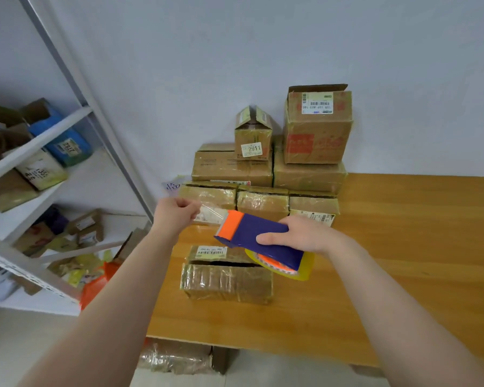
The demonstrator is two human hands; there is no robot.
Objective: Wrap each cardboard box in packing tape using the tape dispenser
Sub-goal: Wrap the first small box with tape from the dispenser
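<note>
A small cardboard box [226, 283] with a white label on top lies on the wooden table [403, 247] in front of me, its sides shiny with tape. Above it my right hand [299, 234] grips a purple and orange tape dispenser [259, 237] with a yellowish roll of tape [305, 270] under it. My left hand [176, 215] pinches the free end of the clear tape [211, 212], which stretches from the dispenser's orange head out to the left.
Several cardboard boxes [263, 174] are stacked against the wall at the back of the table. A white metal shelf [39, 141] with parcels stands on the left. Another wrapped box [176, 356] lies on the floor under the table's front edge.
</note>
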